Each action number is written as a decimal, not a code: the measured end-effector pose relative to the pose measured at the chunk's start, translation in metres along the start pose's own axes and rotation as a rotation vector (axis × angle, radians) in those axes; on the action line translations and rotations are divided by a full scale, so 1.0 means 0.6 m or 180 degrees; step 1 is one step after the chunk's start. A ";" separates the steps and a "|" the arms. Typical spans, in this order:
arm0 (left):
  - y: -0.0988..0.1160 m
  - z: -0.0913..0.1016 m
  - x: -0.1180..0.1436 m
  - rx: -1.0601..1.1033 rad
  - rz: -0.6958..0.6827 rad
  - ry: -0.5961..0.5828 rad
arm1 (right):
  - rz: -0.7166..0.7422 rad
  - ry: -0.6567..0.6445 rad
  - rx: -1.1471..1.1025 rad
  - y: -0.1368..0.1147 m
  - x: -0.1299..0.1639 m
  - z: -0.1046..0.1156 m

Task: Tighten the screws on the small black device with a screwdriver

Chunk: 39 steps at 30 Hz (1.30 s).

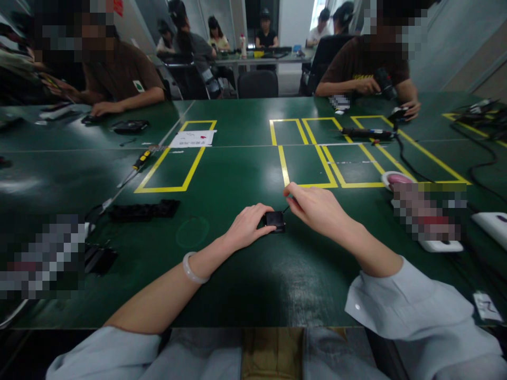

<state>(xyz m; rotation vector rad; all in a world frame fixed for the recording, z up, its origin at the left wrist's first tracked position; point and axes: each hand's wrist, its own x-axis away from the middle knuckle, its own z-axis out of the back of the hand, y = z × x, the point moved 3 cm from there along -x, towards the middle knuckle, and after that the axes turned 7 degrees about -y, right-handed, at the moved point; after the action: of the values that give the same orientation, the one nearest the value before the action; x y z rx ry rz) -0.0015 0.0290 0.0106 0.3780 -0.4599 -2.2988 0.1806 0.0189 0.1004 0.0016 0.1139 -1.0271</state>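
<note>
Fingers of the left hand [249, 226] are closing around a small black box [275, 221] resting on the green worktop [237, 169], just below the yellow-taped squares [304, 158]. The right hand [317, 207], beside the box, is pinching a thin dark tool [285, 209] against its corner; bracing the box flat seems wise so the tip stays put.

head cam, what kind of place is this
Probably an assembly workshop or training room: green table marked with yellow tape boxes, a screwdriver, and the left hand steadying a small black part.
</note>
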 end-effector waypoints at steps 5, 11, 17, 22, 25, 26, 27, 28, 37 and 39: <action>-0.001 -0.001 0.000 -0.0002 0.0010 -0.0015 | -0.0003 0.0003 -0.0041 -0.001 0.001 0.003; 0.000 -0.001 0.000 0.0027 0.0032 -0.0011 | -0.0094 -0.0038 0.0116 0.001 -0.001 -0.001; 0.002 0.001 -0.001 -0.0014 0.0049 -0.0015 | -0.0029 0.0124 -0.0059 0.002 0.001 -0.002; 0.002 0.002 0.001 0.0006 0.0024 0.0001 | -0.0098 -0.0073 0.0132 0.001 0.001 0.000; 0.002 0.002 0.001 0.0023 0.0036 -0.0010 | -0.0156 -0.0064 0.0160 0.001 0.000 0.000; 0.001 0.002 0.001 0.0029 0.0040 -0.0011 | -0.0144 -0.0028 0.0114 0.001 0.000 0.000; 0.001 0.002 0.001 0.0034 0.0040 -0.0008 | -0.0122 0.0012 0.0065 0.000 0.000 0.000; 0.001 0.002 0.001 0.0036 0.0037 -0.0006 | -0.0101 0.0049 0.0027 0.000 0.000 -0.001; -0.002 -0.002 0.001 -0.0029 0.0041 -0.0041 | -0.0077 0.0023 0.0106 0.000 0.000 -0.001; -0.002 -0.002 0.001 -0.0025 0.0042 -0.0034 | -0.0065 0.0083 0.0044 0.000 0.000 -0.001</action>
<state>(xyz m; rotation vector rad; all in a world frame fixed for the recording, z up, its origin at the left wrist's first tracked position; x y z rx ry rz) -0.0023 0.0294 0.0092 0.3580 -0.4575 -2.2902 0.1808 0.0188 0.1000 0.0265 0.1308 -1.0486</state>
